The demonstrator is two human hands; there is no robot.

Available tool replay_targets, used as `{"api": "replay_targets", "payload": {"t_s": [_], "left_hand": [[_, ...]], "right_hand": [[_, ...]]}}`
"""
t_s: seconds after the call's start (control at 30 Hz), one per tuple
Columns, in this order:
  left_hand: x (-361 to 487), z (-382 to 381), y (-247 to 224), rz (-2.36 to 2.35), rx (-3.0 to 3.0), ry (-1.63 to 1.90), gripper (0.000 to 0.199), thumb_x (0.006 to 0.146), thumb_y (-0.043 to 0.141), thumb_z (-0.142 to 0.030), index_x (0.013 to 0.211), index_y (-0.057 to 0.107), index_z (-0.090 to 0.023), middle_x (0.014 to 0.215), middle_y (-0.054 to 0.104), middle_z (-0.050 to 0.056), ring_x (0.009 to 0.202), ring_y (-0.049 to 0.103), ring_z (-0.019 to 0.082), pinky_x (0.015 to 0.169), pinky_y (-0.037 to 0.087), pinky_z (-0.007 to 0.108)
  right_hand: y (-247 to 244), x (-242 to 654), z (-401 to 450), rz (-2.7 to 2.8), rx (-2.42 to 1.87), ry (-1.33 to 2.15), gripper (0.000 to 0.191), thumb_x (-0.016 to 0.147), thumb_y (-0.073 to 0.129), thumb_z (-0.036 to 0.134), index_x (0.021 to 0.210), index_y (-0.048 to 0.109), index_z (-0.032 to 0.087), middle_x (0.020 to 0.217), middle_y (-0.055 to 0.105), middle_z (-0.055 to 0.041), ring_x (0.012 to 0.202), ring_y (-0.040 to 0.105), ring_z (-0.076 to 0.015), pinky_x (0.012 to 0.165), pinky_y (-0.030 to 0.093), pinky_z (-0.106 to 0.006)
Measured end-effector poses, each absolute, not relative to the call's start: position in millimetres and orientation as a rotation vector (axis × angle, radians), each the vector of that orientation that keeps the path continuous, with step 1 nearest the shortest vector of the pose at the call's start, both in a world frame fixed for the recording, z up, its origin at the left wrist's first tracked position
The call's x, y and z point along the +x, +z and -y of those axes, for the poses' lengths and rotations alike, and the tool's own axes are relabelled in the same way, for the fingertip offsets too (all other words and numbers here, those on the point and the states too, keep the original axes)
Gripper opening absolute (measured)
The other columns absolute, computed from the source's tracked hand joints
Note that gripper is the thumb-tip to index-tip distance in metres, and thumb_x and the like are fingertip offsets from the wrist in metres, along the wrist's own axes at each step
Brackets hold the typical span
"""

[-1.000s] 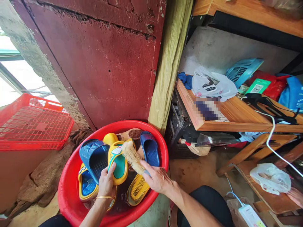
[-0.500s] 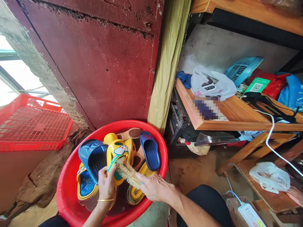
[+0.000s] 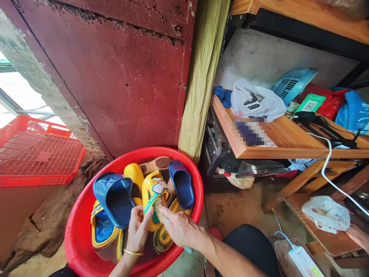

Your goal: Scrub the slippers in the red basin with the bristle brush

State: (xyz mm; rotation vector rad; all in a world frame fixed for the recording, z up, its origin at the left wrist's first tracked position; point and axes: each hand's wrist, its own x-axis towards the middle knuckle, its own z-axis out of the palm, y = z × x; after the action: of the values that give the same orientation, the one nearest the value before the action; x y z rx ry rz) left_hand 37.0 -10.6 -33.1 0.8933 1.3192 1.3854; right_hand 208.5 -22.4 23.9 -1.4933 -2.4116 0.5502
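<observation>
A yellow shoe with a teal strap is gripped by my left hand over the red basin. My right hand is closed on a brush, whose bristles reach into the opening of that shoe. The brush's handle is mostly hidden under the palm. Around them in the basin lie a large blue slipper at the left, a smaller blue slipper at the right, a yellow-and-blue shoe, and a patterned yellow sole turned up.
Behind the basin stands a dark red door. A red crate is at the left. On the right, a wooden table holds a white plastic bag and a blue fan. A power strip lies lower right.
The yellow shoe and my left hand have shifted right. My right hand has brought the brush deeper into the shoe, so less of its bristles shows. The view has moved slightly.
</observation>
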Motion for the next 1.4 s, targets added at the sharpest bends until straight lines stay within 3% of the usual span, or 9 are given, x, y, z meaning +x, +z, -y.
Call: {"api": "replay_targets", "payload": {"t_s": [0.13,0.27,0.47,0.63,0.87,0.97,1.07,1.23,1.4], "left_hand": [[33.0,7.5,-29.2,-1.301,0.829,1.375,0.052,0.065,0.079,-0.059,0.092,0.053,-0.023,0.075,0.060,-0.005,0.064,0.055,0.013,0.057,0.046,0.024],[44.1,14.1,-33.2,-1.315,0.957,1.377,0.049,0.067,0.078,-0.058,0.090,0.054,-0.022,0.078,0.062,-0.003,0.069,0.055,0.015,0.062,0.048,0.026],[48.7,20.0,-38.1,-1.332,1.059,1.363,0.050,0.070,0.075,-0.060,0.095,0.054,-0.022,0.083,0.063,0.000,0.073,0.058,0.017,0.066,0.049,0.029],[29.5,2.2,-37.2,-1.515,0.840,1.460,0.057,0.066,0.072,-0.067,0.096,0.055,-0.022,0.082,0.060,-0.003,0.072,0.059,0.017,0.066,0.049,0.029],[21.5,-10.1,-34.1,-1.293,0.451,1.404,0.054,0.063,0.079,-0.051,0.103,0.055,-0.024,0.078,0.068,-0.004,0.067,0.067,0.017,0.063,0.054,0.030],[21.0,-11.6,-30.9,-1.241,0.409,1.368,0.051,0.066,0.078,-0.042,0.110,0.059,-0.023,0.090,0.074,0.002,0.077,0.073,0.022,0.067,0.057,0.032],[18.8,-14.7,-32.8,-1.245,0.414,1.352,0.042,0.071,0.074,-0.039,0.109,0.064,-0.023,0.106,0.076,0.007,0.090,0.073,0.026,0.070,0.060,0.034],[14.9,-18.1,-52.7,-1.451,0.531,1.326,0.040,0.081,0.063,-0.046,0.113,0.065,-0.022,0.115,0.074,0.008,0.102,0.071,0.028,0.085,0.059,0.040],[11.8,-14.2,-82.3,-1.621,1.290,1.075,0.058,0.077,0.061,-0.049,0.127,0.059,-0.019,0.132,0.067,0.014,0.126,0.060,0.034,0.103,0.048,0.045]], "right_hand": [[21.5,209.3,37.0,2.500,-1.417,0.638,0.051,0.096,0.042,0.023,0.146,0.044,0.016,0.108,0.074,-0.0113,0.083,0.071,-0.0236,0.082,0.054,-0.035],[22.5,207.8,41.1,2.492,-1.604,0.659,0.061,0.094,0.042,0.023,0.153,0.032,0.009,0.099,0.075,-0.0162,0.086,0.072,-0.0291,0.077,0.055,-0.039],[35.7,203.5,32.4,2.419,-1.714,0.676,0.058,0.094,0.038,0.020,0.151,0.035,0.012,0.099,0.075,-0.0152,0.086,0.073,-0.0276,0.077,0.054,-0.036],[41.6,194.5,52.9,2.666,-1.541,0.740,0.062,0.088,0.042,0.020,0.150,0.036,0.016,0.090,0.075,-0.0135,0.076,0.073,-0.0295,0.065,0.055,-0.037],[38.0,203.1,73.4,2.687,-1.554,0.701,0.057,0.085,0.048,0.022,0.142,0.050,0.024,0.095,0.075,-0.0112,0.081,0.072,-0.0303,0.070,0.054,-0.038],[46.1,209.5,72.5,2.707,-1.631,0.696,0.054,0.085,0.049,0.021,0.138,0.055,0.028,0.095,0.076,-0.0106,0.082,0.072,-0.0308,0.070,0.053,-0.038],[66.9,229.4,57.0,2.819,-1.509,0.925,0.047,0.086,0.050,0.026,0.131,0.061,0.033,0.098,0.076,-0.0062,0.080,0.071,-0.0272,0.066,0.049,-0.033],[93.2,278.9,22.8,2.621,-1.510,1.208,0.041,0.092,0.047,0.036,0.130,0.062,0.039,0.103,0.075,0.0028,0.080,0.068,-0.0182,0.064,0.043,-0.024],[67.7,285.7,9.2,2.413,-1.944,0.797,0.051,0.098,0.036,0.027,0.148,0.046,0.029,0.108,0.075,-0.0077,0.095,0.069,-0.0242,0.080,0.046,-0.032]]}}
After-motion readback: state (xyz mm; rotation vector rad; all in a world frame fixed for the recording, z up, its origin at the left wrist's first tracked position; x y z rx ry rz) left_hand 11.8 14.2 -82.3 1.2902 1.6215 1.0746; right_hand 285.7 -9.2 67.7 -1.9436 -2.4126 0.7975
